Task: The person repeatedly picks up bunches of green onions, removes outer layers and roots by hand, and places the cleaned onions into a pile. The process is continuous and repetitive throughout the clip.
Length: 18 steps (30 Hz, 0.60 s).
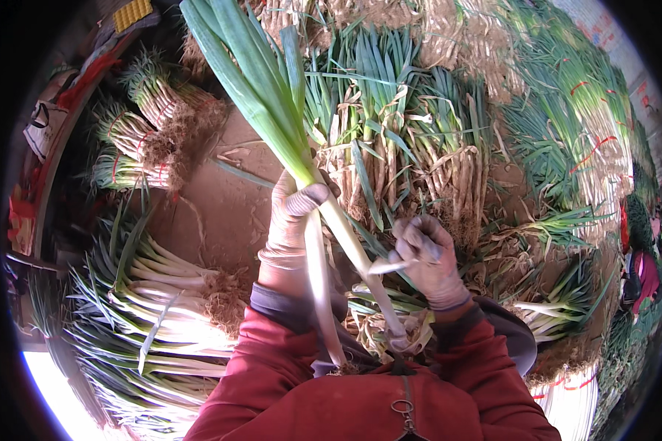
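My left hand (298, 212), in a thin soiled glove, grips two Welsh onion stalks where white shank meets green leaf. The leaves (254, 82) fan up and away from me. One white shank (321, 297) hangs straight down towards my lap. The other shank (358, 262) slants to the right, its lower end among peeled skins (364, 325). My right hand (427, 259), also gloved, is curled beside the slanting shank. From its fingers sticks a pale pointed piece (387, 268), against the shank in view; whether it is skin or a small blade I cannot tell.
Loose white-shanked onions (165, 320) lie piled at left, below several tied bundles (138, 129). Unpeeled onions with dry skins (397, 132) stand ahead. More onions (590, 127) with red ties line the right. Trimmed onions (557, 308) lie beside my right knee.
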Available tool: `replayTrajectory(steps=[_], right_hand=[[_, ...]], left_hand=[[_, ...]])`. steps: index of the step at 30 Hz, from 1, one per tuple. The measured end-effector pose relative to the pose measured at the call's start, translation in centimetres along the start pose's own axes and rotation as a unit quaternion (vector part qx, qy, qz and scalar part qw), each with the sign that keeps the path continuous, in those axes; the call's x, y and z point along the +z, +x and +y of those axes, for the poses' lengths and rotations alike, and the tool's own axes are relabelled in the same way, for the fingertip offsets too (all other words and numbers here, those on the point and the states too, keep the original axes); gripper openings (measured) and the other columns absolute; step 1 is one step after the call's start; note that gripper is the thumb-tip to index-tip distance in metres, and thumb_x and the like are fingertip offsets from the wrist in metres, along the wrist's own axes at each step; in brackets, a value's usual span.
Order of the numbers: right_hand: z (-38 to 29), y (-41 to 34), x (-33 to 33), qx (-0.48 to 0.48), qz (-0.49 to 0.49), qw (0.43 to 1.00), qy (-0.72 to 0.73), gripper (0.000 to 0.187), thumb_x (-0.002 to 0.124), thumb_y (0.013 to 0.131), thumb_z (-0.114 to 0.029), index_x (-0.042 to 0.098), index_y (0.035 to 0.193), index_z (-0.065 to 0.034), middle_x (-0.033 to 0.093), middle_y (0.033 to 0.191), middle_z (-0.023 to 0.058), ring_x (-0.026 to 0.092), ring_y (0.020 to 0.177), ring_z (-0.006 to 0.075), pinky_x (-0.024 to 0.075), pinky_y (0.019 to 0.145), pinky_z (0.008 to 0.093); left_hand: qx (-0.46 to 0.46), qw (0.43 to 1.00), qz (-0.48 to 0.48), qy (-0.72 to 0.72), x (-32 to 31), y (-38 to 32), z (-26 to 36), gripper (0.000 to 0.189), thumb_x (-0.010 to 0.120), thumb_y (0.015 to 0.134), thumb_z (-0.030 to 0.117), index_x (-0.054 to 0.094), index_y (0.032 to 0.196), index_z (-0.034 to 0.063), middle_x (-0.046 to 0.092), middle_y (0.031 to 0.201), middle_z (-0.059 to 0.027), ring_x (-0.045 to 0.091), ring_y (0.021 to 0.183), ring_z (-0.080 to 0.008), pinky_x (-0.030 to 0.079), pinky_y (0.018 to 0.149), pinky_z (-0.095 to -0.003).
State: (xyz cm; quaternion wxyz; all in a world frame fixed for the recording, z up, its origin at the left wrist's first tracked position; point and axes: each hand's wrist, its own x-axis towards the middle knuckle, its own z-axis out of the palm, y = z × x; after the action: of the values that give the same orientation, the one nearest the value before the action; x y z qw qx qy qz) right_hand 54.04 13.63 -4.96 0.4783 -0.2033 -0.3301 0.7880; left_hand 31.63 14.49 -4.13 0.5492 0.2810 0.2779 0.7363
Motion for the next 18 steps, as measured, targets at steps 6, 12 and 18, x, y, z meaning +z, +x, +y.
replayTrajectory(steps=[6, 12, 18], right_hand=[[-5.3, -6.8, -5.9, 0.283, -0.088, 0.917, -0.268, 0.014, 0.063, 0.085, -0.012, 0.060, 0.093, -0.0012, 0.060, 0.079, 0.0062, 0.054, 0.061, 0.0115, 0.0403, 0.053, 0.0239], [-4.4, -15.3, -14.1, 0.429, -0.054, 0.701, -0.568, 0.024, 0.071, 0.077, -0.020, 0.067, 0.093, -0.0028, 0.068, 0.083, 0.0102, 0.062, 0.072, 0.0156, 0.0507, 0.065, 0.0316], [-3.4, -10.2, -13.5, 0.206, -0.066, 0.686, -0.695, 0.030, 0.069, 0.079, -0.023, 0.067, 0.102, -0.0037, 0.067, 0.095, 0.0159, 0.065, 0.088, 0.0290, 0.0513, 0.080, 0.0360]], left_hand=[[-0.007, 1.000, -0.014, -0.004, -3.2, 0.7, 1.1, 0.087, 0.084, 0.066, 0.016, 0.039, 0.137, -0.0051, 0.063, 0.098, -0.0124, 0.065, 0.086, -0.0239, 0.056, 0.079, -0.0334], [0.060, 0.996, 0.063, 0.019, -4.5, 1.2, 2.0, 0.065, 0.081, 0.071, 0.016, 0.049, 0.125, -0.0018, 0.058, 0.088, -0.0051, 0.061, 0.080, -0.0188, 0.051, 0.078, -0.0317], [0.078, 0.993, 0.083, 0.024, -4.2, 1.2, 2.7, 0.045, 0.073, 0.075, 0.010, 0.053, 0.114, -0.0009, 0.057, 0.089, -0.0058, 0.060, 0.081, -0.0195, 0.052, 0.078, -0.0338]])
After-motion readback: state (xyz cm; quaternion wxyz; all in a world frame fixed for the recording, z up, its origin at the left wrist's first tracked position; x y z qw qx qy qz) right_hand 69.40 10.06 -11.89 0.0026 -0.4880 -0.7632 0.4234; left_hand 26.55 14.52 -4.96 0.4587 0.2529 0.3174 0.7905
